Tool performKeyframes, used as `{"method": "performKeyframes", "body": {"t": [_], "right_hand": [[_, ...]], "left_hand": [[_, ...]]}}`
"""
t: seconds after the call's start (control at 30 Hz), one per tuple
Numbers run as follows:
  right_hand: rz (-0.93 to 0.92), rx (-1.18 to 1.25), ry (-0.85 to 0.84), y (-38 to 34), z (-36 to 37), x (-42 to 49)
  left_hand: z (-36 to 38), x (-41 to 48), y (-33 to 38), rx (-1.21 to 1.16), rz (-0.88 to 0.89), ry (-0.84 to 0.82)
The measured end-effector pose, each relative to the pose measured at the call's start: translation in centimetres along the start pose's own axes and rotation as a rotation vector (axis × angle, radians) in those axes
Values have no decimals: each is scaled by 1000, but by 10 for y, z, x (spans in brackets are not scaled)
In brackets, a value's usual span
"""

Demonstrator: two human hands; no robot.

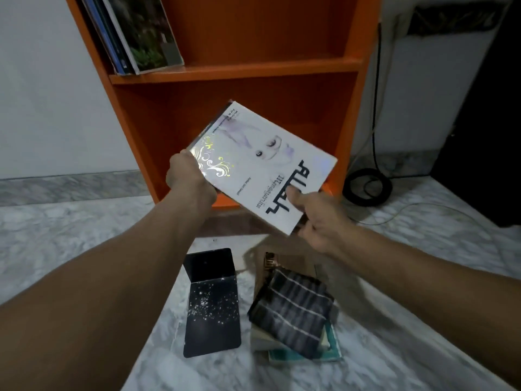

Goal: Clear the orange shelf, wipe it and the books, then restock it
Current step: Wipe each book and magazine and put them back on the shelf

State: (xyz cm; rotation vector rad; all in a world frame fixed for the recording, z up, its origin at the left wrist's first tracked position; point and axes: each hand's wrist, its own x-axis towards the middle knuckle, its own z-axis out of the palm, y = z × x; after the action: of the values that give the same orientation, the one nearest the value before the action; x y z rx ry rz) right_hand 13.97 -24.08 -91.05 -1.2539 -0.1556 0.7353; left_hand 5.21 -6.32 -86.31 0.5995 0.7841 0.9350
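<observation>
I saw both hands holding one white book point(253, 165) up in the air, in the middle of my view. The left hand point(189, 176) was curled round the book's edge at 9 o'clock. The right hand point(315, 218) pinched the corner at 5 o'clock, with the thumb on the cover and the fingers under it. I think two hands were used so the book would not slip or bend. It was tilted, and its far end pointed at the lower part of the orange shelf point(239, 73) at 12 o'clock, so I guessed it was meant for that spot.

A few books point(141, 32) leaned on the upper board at 11 o'clock.

At 6 o'clock a black bookend point(211, 306) stood on the floor point(84, 235). At 5 o'clock a striped cloth point(293, 309) lay on a small stack point(282, 355) of books, not in a hand. I guessed it was kept close for wiping.

The floor was grey and white stone. It looked smooth and hard. A white wall point(42, 80) was at 9 o'clock. A black cable point(366, 187) lay coiled at 3 o'clock, near the shelf's foot.
</observation>
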Motion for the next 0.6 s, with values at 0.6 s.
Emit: {"method": "performKeyframes", "body": {"t": [0.6], "right_hand": [[-536, -1140, -288, -248, 78, -102]], "left_hand": [[-24, -65, 121, 1070, 164, -823]]}}
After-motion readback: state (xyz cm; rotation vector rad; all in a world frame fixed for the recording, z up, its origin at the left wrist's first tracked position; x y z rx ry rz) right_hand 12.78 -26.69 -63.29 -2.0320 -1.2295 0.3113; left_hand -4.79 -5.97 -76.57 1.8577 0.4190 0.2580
